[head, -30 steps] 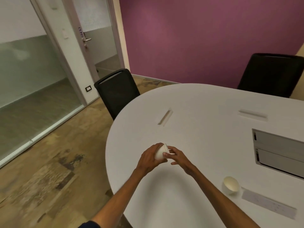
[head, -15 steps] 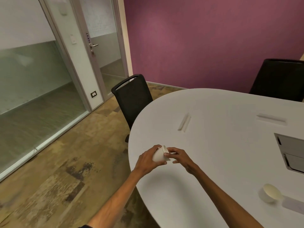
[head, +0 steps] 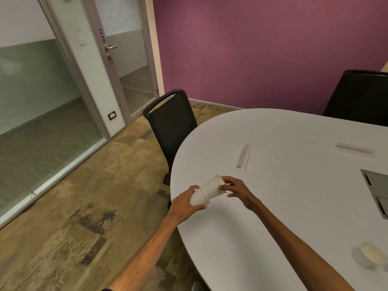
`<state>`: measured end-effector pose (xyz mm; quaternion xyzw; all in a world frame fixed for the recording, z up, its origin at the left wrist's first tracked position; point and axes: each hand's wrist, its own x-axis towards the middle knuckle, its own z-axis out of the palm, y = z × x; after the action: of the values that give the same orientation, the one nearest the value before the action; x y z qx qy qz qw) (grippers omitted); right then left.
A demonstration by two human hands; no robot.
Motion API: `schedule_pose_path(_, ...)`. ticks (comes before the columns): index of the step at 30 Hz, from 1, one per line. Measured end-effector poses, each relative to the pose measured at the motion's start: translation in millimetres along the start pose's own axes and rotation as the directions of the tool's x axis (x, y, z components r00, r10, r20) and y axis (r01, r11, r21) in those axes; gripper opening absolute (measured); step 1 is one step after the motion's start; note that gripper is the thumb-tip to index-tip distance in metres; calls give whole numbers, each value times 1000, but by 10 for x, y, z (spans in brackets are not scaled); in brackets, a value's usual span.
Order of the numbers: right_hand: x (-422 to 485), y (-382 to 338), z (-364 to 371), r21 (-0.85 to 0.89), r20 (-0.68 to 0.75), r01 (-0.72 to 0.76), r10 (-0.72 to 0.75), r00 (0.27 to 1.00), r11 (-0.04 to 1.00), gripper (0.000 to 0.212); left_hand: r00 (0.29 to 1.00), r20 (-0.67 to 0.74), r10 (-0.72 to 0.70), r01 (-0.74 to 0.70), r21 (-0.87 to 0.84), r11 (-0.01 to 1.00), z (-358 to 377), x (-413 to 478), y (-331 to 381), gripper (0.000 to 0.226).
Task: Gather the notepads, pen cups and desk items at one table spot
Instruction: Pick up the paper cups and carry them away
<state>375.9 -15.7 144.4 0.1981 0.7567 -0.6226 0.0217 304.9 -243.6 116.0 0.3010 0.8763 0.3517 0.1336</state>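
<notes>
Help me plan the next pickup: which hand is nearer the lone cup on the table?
Right. The right hand holds the rim end of the stacked cups, toward the lone cup; the left hand grips their base end, farther off.

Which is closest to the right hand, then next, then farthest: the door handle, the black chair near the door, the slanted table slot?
1. Slanted slot, in the table just past the right hand holding the paper cups.
2. Black chair, left, off the table's round end.
3. Door handle, far left, on the door.
</notes>
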Motion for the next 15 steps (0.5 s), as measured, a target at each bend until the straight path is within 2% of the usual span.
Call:
schedule_pose_path(3, 326, 24, -175, -19, -115, 3, -5, 993, 1000, 39, 998, -4, -59, 59, -29, 998, 4, 239, -189, 73)
schedule_pose_path(6, 684, 176, -361, -61, -311, -20, 0, 950, 998, 50, 994, 20, -103, 103, -14, 995, 51, 536, -390, 80)
schedule_pose_path(9, 1038, 386, -528, -128, -473, -111, 38, 880, 985, 69, 991, 92, -99, 99, 6, 995, 67, 870, -526, 78)
schedule_pose_path(12, 1350, 605, -653, -189, -577, -233, 84, 812, 954, 86, 986, 117, -121, 124, -16, 992, 82, 1195, -641, 78)
schedule_pose_path(15, 1600, 813, -719, -243, -614, -341, 128, 779, 908, 82, 982, 119, -146, 157, -85, 984, 135, 1411, -742, 77)
